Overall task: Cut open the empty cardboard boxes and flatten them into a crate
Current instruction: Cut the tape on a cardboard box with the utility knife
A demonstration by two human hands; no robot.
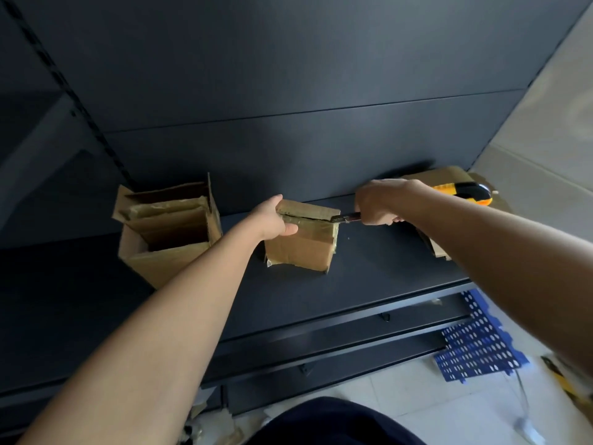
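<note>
1. A small taped cardboard box [301, 248] stands upright in the middle of a dark shelf [369, 274], its top seam covered with glossy tape.
2. The left hand [272, 220] grips the box's top left edge, thumb on the near face and fingers curled over the top.
3. The right hand [378, 203] is closed in a fist around a knife [348, 217]; the blade points left and meets the top right corner of the box at the tape seam.
4. To the left, well apart from the small box, sits a larger open box [167, 239] with its flaps up and its inside dark and bare.
5. To the right, behind the right forearm, lies more cardboard [449, 175] (partly hidden, so its shape is unclear).
6. On that cardboard rests a yellow-and-black object [465, 192], probably a second cutter, though the arm covers part of it.
7. Below the shelf's front edge, at lower right, a blue perforated panel [478, 345] stands on the pale tiled floor [417, 396].
</note>
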